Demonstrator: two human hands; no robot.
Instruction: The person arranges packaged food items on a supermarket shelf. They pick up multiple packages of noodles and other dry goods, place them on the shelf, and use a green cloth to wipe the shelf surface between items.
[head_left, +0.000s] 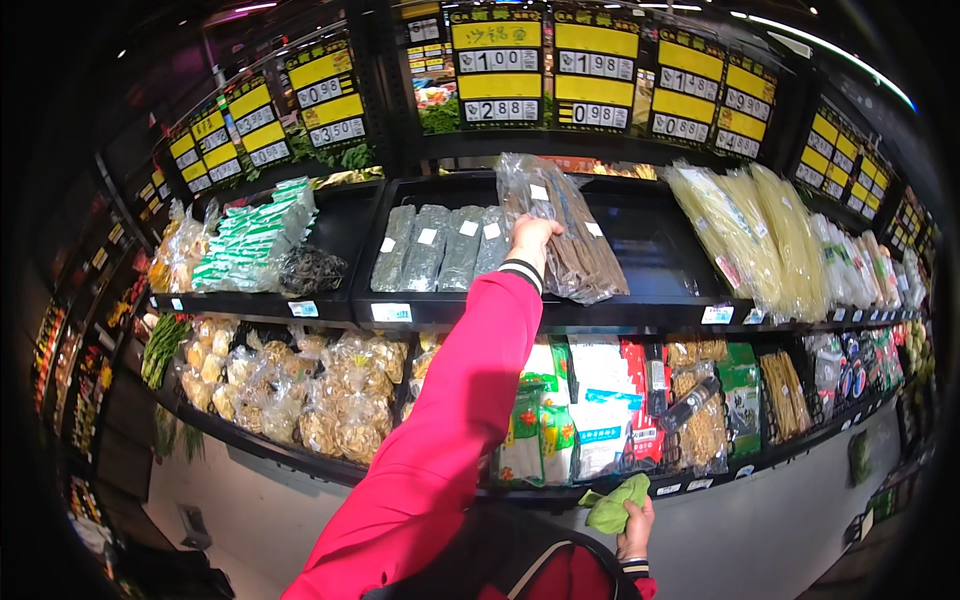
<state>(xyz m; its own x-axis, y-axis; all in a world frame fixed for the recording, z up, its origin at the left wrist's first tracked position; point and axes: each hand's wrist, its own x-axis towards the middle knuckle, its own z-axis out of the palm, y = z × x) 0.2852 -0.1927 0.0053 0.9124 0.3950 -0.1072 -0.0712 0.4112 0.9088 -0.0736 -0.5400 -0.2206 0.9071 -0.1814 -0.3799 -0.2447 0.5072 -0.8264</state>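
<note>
My left hand, in a red sleeve with a striped cuff, reaches to the upper shelf. Its fingers hold a clear plastic bag of long brown dried strips, likely noodles, with white labels. The bag leans in the black tray, its upper end raised; part of the fingers is hidden. Just left of this hand, several dark green-grey wrapped packs lie side by side. Low in front of my body, my right hand holds a crumpled green cloth, away from the shelves.
Long packs of pale yellow noodles lie to the right, green-and-white packets to the left. The lower shelf holds bagged dried mushrooms and white food packets. Price boards hang above; the shelf's front edge runs across.
</note>
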